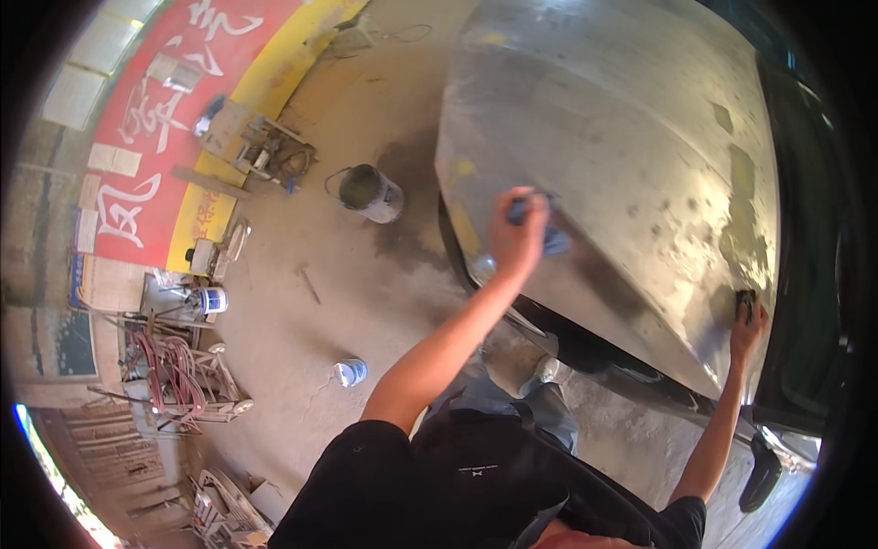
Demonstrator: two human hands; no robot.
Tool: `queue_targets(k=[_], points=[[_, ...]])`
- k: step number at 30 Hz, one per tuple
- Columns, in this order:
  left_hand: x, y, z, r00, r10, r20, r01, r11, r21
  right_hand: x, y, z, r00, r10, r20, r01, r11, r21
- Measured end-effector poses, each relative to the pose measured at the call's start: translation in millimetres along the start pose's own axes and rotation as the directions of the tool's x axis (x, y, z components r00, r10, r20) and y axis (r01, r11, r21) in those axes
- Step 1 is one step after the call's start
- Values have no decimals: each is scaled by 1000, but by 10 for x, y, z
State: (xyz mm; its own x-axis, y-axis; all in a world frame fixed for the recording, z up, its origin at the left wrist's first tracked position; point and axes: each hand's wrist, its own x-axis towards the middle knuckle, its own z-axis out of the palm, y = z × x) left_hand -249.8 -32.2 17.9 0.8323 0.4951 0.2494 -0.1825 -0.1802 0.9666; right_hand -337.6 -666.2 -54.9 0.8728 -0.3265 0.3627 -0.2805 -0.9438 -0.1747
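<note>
A car hood [594, 110], dull grey and patchy with wet-looking marks, spreads out in front of me. Over its near left part is my left hand [518, 236], closed and slightly blurred by motion. It grips a dark blue pad [554, 240], which lies against the hood; its exact kind is unclear. Farther right, my right hand [750, 334] rests at the hood's rear edge by the windshield [809, 247]. Its fingers curl around a small dark block [745, 300] pressed to the surface.
A dark bucket [370, 194] stands on the floor left of the car, beside a damp patch. Nearer is a small blue and white can [350, 371]. A cart with reddish hoses [174, 371] and a red and yellow banner [155, 137] line the left. The side mirror [762, 471] juts out at lower right.
</note>
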Motion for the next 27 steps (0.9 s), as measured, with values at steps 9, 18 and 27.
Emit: queue_targets(k=[9, 18, 27], points=[[2036, -2924, -3971, 477, -878, 32, 678, 345, -649, -412, -3487, -259, 965, -185, -188, 235, 927, 293], [4097, -5914, -5585, 286, -957, -54, 797, 269, -542, -1099, -6159, 473, 962, -262, 70, 253, 960, 120], [4885, -7194, -6308, 579, -401, -710, 798, 455, 394, -1622, -7898, 397, 908, -192, 372, 188, 981, 49]])
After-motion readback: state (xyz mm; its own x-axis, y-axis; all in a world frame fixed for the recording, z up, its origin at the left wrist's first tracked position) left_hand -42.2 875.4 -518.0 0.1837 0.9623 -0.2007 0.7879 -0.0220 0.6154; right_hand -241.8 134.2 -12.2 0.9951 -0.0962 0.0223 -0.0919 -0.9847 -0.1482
